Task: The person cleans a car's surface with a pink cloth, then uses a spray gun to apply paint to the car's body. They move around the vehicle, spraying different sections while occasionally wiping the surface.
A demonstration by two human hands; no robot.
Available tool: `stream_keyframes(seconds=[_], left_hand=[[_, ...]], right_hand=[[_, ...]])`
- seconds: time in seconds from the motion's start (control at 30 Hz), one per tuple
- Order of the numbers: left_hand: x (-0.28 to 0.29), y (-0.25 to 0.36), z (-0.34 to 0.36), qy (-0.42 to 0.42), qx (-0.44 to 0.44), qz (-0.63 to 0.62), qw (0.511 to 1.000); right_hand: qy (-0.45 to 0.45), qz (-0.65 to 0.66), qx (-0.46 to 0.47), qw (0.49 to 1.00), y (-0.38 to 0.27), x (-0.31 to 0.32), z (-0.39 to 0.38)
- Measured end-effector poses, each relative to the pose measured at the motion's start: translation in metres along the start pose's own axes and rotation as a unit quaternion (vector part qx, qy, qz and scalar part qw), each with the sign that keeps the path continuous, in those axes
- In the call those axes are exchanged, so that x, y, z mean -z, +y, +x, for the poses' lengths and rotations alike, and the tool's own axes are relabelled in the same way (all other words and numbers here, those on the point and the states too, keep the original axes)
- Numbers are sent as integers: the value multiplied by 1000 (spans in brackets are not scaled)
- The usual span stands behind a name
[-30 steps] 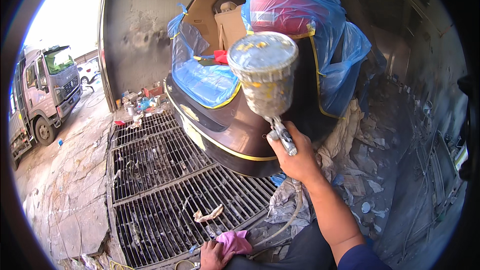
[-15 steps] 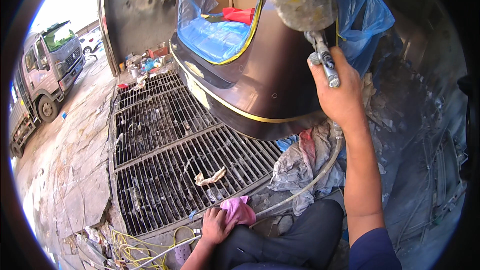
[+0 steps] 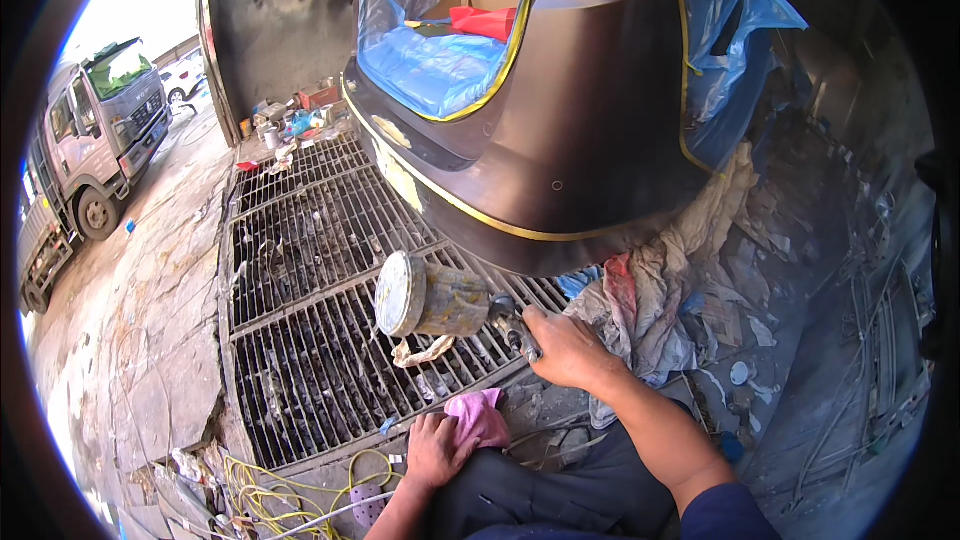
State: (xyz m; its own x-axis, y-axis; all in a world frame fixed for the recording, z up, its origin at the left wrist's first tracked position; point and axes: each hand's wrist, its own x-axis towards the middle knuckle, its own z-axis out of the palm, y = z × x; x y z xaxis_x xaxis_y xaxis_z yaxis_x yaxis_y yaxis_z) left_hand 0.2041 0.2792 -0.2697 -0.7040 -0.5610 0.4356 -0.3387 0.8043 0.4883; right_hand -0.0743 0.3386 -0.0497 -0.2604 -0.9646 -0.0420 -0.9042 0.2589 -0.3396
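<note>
My right hand (image 3: 565, 350) grips a metal spray gun (image 3: 510, 325); its paint-stained cup (image 3: 450, 305) with a pale lid lies tipped sideways over the floor grating (image 3: 330, 380). My left hand (image 3: 435, 455) is closed on a crumpled pink cloth (image 3: 480, 412) at my knee. In front of me is the dark rear bumper and body panel (image 3: 590, 140) of a car, edged with yellow tape (image 3: 535, 235), with pale patches along the bumper. Blue plastic sheeting (image 3: 425, 70) covers the opening and the upper right side.
Crumpled paper and cloth (image 3: 640, 310) lie below the car at right. Yellow hose coils (image 3: 250, 490) are at lower left. Cans and clutter (image 3: 290, 120) sit by the grimy wall (image 3: 280, 20). A truck (image 3: 105, 130) and white car stand outside at left.
My right hand has swung the spray gun down and left from high in front of the panel, tipping the cup sideways. My left hand stays on the pink cloth.
</note>
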Motion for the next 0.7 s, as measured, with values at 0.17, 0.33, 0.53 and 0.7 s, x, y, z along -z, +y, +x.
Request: stream_keyframes(seconds=[0.17, 0.33, 0.53, 0.7], left_hand=[[-3, 0, 3, -18, 4, 2, 1000], [-6, -5, 1, -12, 0, -14, 1000], [-3, -7, -2, -29, 6, -24, 999], [-4, 3, 9, -23, -5, -38, 999]], right_hand=[[41, -19, 7, 999, 16, -6, -7], [276, -30, 46, 960, 43, 42, -14], [462, 30, 43, 885, 36, 65, -20], [310, 21, 33, 950, 65, -12, -20]])
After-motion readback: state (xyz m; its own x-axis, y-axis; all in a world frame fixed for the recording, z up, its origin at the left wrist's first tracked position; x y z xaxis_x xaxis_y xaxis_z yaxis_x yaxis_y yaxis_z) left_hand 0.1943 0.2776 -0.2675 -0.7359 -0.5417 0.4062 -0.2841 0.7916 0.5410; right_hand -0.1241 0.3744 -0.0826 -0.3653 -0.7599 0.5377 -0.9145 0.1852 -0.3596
